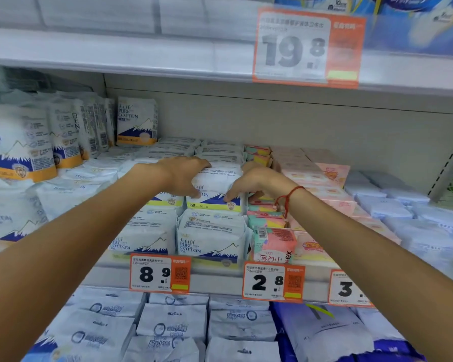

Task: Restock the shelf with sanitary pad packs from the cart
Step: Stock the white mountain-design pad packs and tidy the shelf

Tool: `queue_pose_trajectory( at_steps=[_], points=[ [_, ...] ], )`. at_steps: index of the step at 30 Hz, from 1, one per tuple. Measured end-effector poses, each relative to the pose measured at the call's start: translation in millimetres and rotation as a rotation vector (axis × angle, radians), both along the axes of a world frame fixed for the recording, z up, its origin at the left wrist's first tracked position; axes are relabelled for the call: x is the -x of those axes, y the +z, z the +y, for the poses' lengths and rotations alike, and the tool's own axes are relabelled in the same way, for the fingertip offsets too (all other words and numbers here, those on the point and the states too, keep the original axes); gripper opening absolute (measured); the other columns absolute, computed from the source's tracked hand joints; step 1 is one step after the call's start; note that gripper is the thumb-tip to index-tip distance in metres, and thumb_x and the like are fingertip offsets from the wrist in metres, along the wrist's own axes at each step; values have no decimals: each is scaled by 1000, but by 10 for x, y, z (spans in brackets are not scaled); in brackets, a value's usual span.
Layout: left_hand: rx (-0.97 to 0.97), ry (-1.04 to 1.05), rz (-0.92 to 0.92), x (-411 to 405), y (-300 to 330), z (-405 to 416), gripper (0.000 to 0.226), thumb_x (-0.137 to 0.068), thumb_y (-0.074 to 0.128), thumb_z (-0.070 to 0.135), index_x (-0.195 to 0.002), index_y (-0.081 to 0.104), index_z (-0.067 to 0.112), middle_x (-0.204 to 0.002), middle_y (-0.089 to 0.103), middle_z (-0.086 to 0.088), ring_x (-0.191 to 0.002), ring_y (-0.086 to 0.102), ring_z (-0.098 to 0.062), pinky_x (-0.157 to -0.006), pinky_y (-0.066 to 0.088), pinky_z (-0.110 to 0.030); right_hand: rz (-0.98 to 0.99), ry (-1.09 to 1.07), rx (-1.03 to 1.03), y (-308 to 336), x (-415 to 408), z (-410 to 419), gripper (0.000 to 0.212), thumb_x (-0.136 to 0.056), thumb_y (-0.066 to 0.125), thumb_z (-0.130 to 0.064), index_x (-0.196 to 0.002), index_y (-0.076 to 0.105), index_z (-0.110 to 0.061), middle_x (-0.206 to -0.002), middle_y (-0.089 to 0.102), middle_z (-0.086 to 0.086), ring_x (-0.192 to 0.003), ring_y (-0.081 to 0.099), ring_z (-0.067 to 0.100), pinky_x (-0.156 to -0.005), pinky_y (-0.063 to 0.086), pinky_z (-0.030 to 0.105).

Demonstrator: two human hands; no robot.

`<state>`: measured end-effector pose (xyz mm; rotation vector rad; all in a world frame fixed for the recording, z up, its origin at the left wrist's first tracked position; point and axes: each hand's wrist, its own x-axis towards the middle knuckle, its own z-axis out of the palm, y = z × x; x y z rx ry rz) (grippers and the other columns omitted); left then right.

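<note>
Reaching into the middle shelf (220, 283), you hold one white pack (215, 188) with both hands. Your left hand (179, 176) curls over its top left side, with the thumb pressing on the front. Your right hand (254, 182) curls over its top right side, and its thumb touches the front near the blue mountain picture. The pack sits on top of another white pack (211, 236) at the front of the shelf, just above the price tag that says 8.9 (160, 273). A matching pack (144, 235) stands just left of the lower one. Your right wrist wears a red string (288, 197). Just to the right of your pack are small pink and green packs (266, 220), and a tag that says 2.8 (272, 282) hangs below them. Farther right lie pale pink packs (324, 178) and pale blue packs (382, 202). On the left, taller white packs (19, 145) with blue mountains stand in a row, and one (136, 121) stands at the back. A big tag that says 19.8 (306, 47) hangs from the shelf above. Below, more white packs (170, 325) lie on the bottom shelf.
</note>
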<state>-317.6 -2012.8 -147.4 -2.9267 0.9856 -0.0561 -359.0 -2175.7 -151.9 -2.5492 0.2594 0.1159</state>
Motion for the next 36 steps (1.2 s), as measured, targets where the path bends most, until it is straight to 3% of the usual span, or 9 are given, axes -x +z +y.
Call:
queue_pose_trajectory(
  at_steps=[6, 11, 14, 17, 18, 21, 26, 33, 36],
  points=[
    [-60, 59, -43, 114, 13, -105, 74, -86, 63, 25, -147, 23, 15, -147, 37, -9, -131, 40, -29, -103, 40, -40, -27, -1, 12, -26, 99, 66, 71, -78, 76, -23, -133, 39, 0, -126, 49, 11, -118, 53, 26, -94, 50, 35],
    [-11, 24, -148, 335, 4, 37, 89, -83, 69, 32, -151, 14, 15, -158, 17, -8, -145, 18, -26, -118, 17, -41, -107, 59, -11, -27, 244, -38, 65, -74, 78, -23, -125, 41, -6, -121, 47, 4, -110, 48, 21, -78, 44, 26],
    [160, -81, -250, 565, 3, 279, 69, -82, 70, 33, -142, 36, 21, -150, 35, -3, -138, 31, -22, -112, 26, -38, -313, 56, 189, -56, 470, -160, 81, -68, 79, -27, -134, 36, -9, -135, 41, 6, -118, 47, 24, -89, 47, 33],
    [125, -141, -221, 756, -57, 422, 49, -85, 66, 40, -131, 50, 32, -138, 50, 4, -127, 43, -19, -103, 33, -34, -439, 195, 381, -143, 847, -111, 54, -76, 75, -24, -123, 48, -18, -118, 53, 3, -104, 52, 20, -69, 41, 28],
    [44, -125, -173, 795, -107, 421, 51, -86, 63, 44, -134, 48, 34, -137, 51, 4, -126, 45, -20, -102, 34, -34, -381, 288, 407, -186, 957, -61, 52, -77, 74, -28, -123, 51, -20, -115, 56, 1, -102, 53, 18, -69, 41, 27],
    [-132, -78, -101, 781, -296, 380, 61, -85, 60, 53, -139, 43, 32, -137, 53, 0, -126, 47, -22, -106, 36, -36, -254, 396, 505, -339, 1032, 75, 56, -81, 71, -36, -132, 52, -24, -129, 55, 1, -117, 52, 20, -90, 43, 33],
    [-112, -87, -197, 667, -382, 389, 61, -79, 62, 59, -134, 51, 35, -126, 60, -1, -117, 53, -21, -103, 38, -35, -354, 338, 614, -370, 941, 102, 51, -80, 73, -31, -129, 58, -26, -130, 60, 0, -121, 52, 22, -96, 38, 31],
    [-96, -46, -156, 617, -404, 329, 63, -77, 63, 60, -133, 51, 34, -132, 57, 3, -122, 49, -20, -101, 38, -35, -349, 312, 532, -428, 874, 127, 51, -77, 75, -24, -126, 59, -26, -127, 58, 1, -118, 52, 23, -85, 43, 31],
    [163, -51, -131, 661, -236, 315, 58, -73, 64, 65, -120, 59, 31, -125, 58, 7, -116, 50, -17, -94, 42, -34, -314, 242, 202, -305, 873, 66, 47, -78, 74, -26, -123, 60, -20, -127, 56, 0, -117, 51, 17, -92, 42, 30]
  ],
)
